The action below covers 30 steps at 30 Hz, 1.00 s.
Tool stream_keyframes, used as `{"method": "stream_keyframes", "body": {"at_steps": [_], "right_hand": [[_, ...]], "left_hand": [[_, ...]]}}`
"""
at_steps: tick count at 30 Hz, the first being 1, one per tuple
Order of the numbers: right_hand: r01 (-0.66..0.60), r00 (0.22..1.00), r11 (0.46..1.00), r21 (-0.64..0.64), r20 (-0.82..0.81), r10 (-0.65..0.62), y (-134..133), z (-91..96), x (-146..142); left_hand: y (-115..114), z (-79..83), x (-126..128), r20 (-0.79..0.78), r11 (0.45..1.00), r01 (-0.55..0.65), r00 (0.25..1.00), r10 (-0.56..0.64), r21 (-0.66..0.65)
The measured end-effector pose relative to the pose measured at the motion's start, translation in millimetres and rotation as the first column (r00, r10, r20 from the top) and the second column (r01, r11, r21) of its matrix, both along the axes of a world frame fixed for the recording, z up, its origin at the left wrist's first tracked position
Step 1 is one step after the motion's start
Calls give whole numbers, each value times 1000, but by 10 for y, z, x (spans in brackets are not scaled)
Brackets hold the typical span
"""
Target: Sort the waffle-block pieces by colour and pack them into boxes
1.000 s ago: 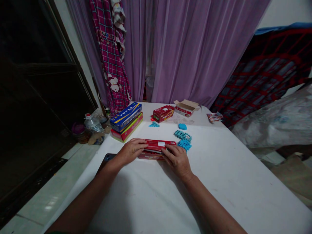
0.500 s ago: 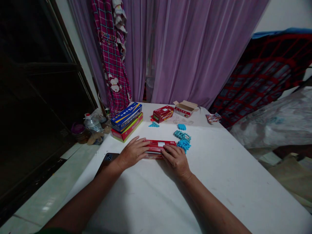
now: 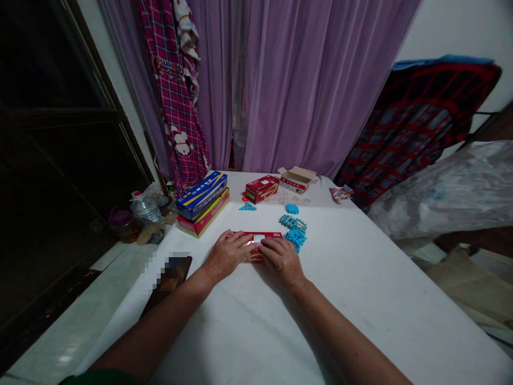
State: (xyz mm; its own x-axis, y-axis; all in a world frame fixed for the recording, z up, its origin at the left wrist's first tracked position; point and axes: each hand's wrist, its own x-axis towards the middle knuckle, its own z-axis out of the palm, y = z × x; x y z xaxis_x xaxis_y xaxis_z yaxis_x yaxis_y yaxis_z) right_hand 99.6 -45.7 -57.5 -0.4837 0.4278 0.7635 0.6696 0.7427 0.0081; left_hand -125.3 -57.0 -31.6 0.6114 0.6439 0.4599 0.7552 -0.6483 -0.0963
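Note:
A red cardboard box (image 3: 273,235) with a white label lies lengthwise on the white-covered table, its lid down. My left hand (image 3: 227,256) grips its left half, fingers over the top and thumb towards the front edge. On the right half, my right hand (image 3: 284,261) has bent fingers closed over the lid and front edge. My hands hide much of the top and front. Just beyond the right hand lie blue interlocking plastic pieces (image 3: 295,239) and a teal cluster of similar pieces (image 3: 292,222).
Left on the table, a blue box (image 3: 202,193) sits on a red-and-green box (image 3: 205,216). Farther back are another red box (image 3: 262,189), an open carton (image 3: 295,180) and a crumpled wrapper (image 3: 341,193). A dark phone (image 3: 172,275) lies by my left forearm.
My left hand has slid inward over the box top. The lid's front edge, slightly raised before, now sits lower. The whole view has shifted a little.

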Motion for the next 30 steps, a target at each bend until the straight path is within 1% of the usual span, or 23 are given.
{"method": "stream_keyframes", "body": {"at_steps": [3, 6, 10, 12, 17, 20, 23, 27, 30], "right_hand": [[-4, 1000, 1000, -25, -8, 4, -28, 44, -9], [-1, 1000, 998, -56, -12, 1, -57, 69, 10], [45, 996, 995, -92, -74, -52, -68, 108, 86], [70, 990, 991, -111, -112, -83, -56, 128, 142], [117, 979, 983, -141, -149, -138, 4, 112, 279], [135, 979, 977, -168, -126, -157, 34, 81, 320], [116, 985, 977, -180, -106, -136, 48, 83, 323], [100, 986, 976, -191, -113, -123, 38, 111, 307], [114, 983, 972, -206, -118, -140, 21, 97, 311]], "left_hand": [[2, 22, -1, 15, 999, 15, 1000, -15, -28], [4, 75, -19, 75, 996, 24, 997, -18, -82], [49, 166, -81, 159, 982, 76, 986, -48, -174], [83, 200, -128, 182, 976, 83, 982, -46, -200], [124, 239, -280, 177, 978, 5, 984, 33, -210], [120, 272, -361, 141, 970, -6, 989, 42, -245], [110, 329, -396, 112, 967, -17, 993, 47, -256], [86, 386, -398, 127, 973, -4, 991, 34, -231], [71, 368, -411, 146, 974, -16, 988, 50, -226]]}}
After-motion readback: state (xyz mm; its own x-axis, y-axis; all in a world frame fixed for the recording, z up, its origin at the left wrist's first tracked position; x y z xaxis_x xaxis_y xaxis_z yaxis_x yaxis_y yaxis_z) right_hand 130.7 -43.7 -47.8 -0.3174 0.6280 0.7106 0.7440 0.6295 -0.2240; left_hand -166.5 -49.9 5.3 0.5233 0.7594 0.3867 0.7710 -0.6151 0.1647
